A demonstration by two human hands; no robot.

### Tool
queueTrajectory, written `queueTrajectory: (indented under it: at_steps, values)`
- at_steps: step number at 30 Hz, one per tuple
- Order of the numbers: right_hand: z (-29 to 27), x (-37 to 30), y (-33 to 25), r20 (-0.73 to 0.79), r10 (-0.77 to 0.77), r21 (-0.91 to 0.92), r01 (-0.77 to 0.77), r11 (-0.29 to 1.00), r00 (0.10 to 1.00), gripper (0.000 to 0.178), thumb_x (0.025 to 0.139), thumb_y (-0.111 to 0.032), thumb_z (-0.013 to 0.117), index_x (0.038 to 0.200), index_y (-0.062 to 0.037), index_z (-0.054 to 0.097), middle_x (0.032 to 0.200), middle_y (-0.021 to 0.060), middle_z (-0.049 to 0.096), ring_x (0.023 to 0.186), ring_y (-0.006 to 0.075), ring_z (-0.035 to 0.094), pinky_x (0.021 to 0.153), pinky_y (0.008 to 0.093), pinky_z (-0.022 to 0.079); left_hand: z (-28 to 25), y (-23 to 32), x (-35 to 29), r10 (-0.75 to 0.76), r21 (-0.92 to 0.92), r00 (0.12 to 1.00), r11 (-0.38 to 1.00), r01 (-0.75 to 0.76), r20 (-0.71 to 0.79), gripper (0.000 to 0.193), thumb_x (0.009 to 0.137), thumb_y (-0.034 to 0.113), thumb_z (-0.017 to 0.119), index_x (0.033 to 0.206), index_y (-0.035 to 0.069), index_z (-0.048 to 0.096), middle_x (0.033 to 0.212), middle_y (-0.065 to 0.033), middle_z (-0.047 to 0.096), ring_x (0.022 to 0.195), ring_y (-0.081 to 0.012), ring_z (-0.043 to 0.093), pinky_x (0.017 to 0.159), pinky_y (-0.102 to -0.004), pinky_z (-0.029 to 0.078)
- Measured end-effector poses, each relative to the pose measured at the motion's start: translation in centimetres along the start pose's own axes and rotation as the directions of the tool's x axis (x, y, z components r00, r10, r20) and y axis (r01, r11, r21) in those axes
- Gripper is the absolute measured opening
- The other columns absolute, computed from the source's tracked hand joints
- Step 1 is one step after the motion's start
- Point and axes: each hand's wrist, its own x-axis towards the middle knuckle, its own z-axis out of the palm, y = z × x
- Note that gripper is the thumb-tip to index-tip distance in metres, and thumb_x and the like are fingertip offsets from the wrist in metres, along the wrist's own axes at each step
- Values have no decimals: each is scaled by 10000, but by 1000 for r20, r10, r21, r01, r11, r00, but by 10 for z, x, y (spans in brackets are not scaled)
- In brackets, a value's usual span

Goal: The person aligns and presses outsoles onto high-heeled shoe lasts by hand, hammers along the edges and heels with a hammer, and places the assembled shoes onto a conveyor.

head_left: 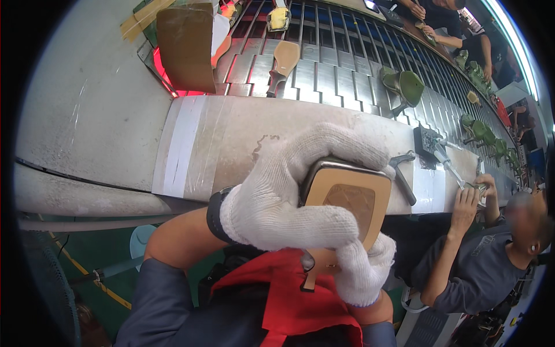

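A square-toed shoe (324, 194) with a tan sole and a dark upper edge is held in front of me, sole facing up and its heel toward my body. My left hand (289, 202), in a white knitted glove, wraps round the toe, fingers over the far side and thumb by the near edge. Lower right, my right hand (367, 269), gloved alike, is closed on the shoe's near part; its fingertips are partly hidden. The tan heel (315, 267) shows below, between the hands. A hammer (404, 178) lies on the bench just right of the shoe.
Beyond the pale bench (231, 124) runs a metal slat conveyor (329, 75) carrying a tan-soled shoe (284, 61) and a green shoe last (407, 87). A cardboard sheet (186, 49) stands at left. A black block (428, 147) sits at right, near a co-worker (485, 260).
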Motion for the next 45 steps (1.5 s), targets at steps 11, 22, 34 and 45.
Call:
queueTrajectory:
  at_steps: [11, 22, 34, 45]
  values:
    - [4, -1, 10, 18, -51, 30, 50, 998, 999, 309, 1077, -148, 637, 1162, 116, 773, 923, 178, 823, 665, 148, 731, 615, 299, 607, 1, 10, -1, 19, 83, 1000, 996, -17, -19, 938, 1069, 766, 454, 1435, -91, 560, 1395, -330, 683, 1293, -414, 706, 1115, -523, 582]
    - [3, 1, 28, 95, -184, 39, 181, 983, 978, 283, 1039, -122, 657, 1146, 110, 778, 991, 178, 829, 772, 169, 772, 702, 303, 638, 0, 9, -7, 65, -17, 996, 998, -66, -55, 722, 1127, 597, 511, 1359, -78, 615, 1367, -321, 704, 1265, -384, 724, 1108, -523, 588]
    - [9, -2, 17, 92, -99, 32, 96, 995, 991, 297, 1042, -117, 639, 1169, 113, 776, 972, 172, 826, 714, 162, 750, 660, 302, 615, -5, 16, -12, -28, -28, 999, 999, 29, 21, 763, 832, 226, 865, 1462, -62, 547, 1423, -338, 674, 1318, -365, 706, 1120, -504, 582]
    - [17, -3, 19, 78, -91, 148, 78, 986, 993, 284, 1051, -84, 631, 1196, 118, 768, 1003, 190, 823, 847, 213, 794, 720, 335, 648, -5, 28, -13, -109, 17, 994, 994, 109, -9, 658, 867, 216, 836, 1412, -39, 570, 1399, -320, 693, 1312, -360, 711, 1122, -513, 582]
